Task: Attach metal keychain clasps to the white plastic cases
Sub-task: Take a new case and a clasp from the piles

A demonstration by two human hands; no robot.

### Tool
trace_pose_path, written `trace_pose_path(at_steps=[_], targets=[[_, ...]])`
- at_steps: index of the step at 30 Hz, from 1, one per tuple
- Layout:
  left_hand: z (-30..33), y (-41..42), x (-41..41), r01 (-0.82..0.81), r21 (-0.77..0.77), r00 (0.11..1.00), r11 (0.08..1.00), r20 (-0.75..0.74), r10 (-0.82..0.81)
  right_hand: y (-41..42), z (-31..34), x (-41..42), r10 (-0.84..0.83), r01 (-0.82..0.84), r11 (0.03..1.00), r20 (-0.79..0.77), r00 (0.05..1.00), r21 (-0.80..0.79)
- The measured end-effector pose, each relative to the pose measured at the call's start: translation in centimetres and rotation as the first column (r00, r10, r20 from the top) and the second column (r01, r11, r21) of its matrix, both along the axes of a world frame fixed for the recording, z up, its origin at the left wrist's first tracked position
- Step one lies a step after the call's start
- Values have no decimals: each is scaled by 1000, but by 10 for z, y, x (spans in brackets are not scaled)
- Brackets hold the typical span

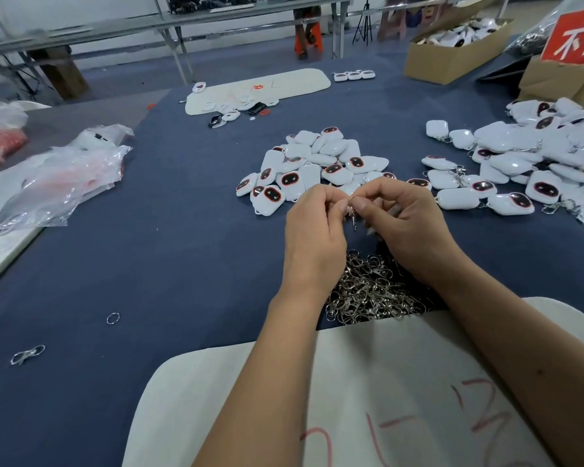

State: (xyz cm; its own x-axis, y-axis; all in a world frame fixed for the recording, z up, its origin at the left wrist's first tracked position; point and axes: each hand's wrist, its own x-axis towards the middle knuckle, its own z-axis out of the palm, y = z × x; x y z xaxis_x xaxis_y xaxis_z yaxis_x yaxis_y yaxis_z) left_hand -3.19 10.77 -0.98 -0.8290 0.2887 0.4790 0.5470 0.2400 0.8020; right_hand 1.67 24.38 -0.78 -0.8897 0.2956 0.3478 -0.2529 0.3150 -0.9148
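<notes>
- The left hand [312, 227] and right hand [405, 224] meet above the surface [169, 251], fingertips pinching one metal clasp [352, 210] between them; its long axis hangs straight down.
- No white case is in either hand, as far as I can tell.
- The nearest cases [314, 165] lie in a pile just beyond the hands, a shade closer to the left one; reaching forward looks like the next move.
- To the right of the hands, another heap [520, 163] already carries clasps.
- Spare clasps [371, 291] lie heaped under the wrists.
- Far right, beyond that heap, a cardboard box [452, 52] holds more white cases.
</notes>
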Motion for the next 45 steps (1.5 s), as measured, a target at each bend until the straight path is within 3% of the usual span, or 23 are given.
trace_pose_path(at_steps=[8, 13, 21, 25, 29, 37, 45], targets=[[-2, -2, 0, -22, -33, 998, 999, -56, 20, 2, -3, -2, 24, -24, 1000, -19, 1000, 8], [-3, -1, 0, 20, -65, 997, 998, -72, -25, 3, -4, -2, -75, 74, 997, -71, 995, -15], [-10, -1, -1, 76, -178, 997, 981, 8, -76, 8, -10, -7, -191, 186, 962, -5, 982, -201], [-11, -2, -2, 107, -207, 994, 972, -6, -111, 10, -12, -9, -198, 196, 969, 1, 980, -149], [-10, -1, -1, 133, -229, 990, 964, -6, -138, 8, -11, -12, -208, 214, 955, 51, 977, -205], [-7, -1, 2, 123, -268, 991, 955, -11, -131, 7, -11, -11, -285, 280, 957, 58, 957, 78], [-2, -4, 7, 134, -280, 990, 951, 8, -138, 2, -4, -7, -320, 313, 935, 18, 947, 165]])
